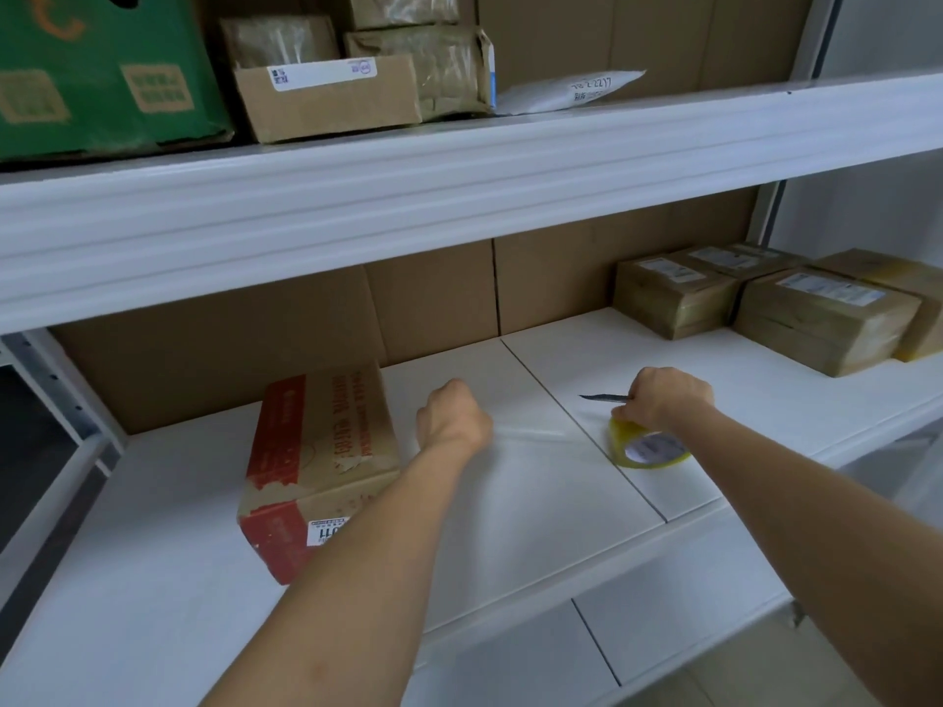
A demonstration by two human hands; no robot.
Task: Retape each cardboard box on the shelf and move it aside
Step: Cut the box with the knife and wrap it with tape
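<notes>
A cardboard box with red printed sides (326,451) lies on the white shelf (536,528) at the left. My left hand (451,415) is beside its right edge, fingers curled, pinching the end of a clear tape strip (530,432). The strip stretches rightward to a yellowish tape roll (648,446) standing on the shelf. My right hand (663,398) grips the roll from above and also holds a small dark blade (604,398) pointing left.
Several taped brown boxes (765,303) are grouped at the shelf's far right. The upper shelf (459,181) carries a green carton (97,74), brown parcels (326,94) and a white mailer (571,91). Cardboard sheets line the back wall.
</notes>
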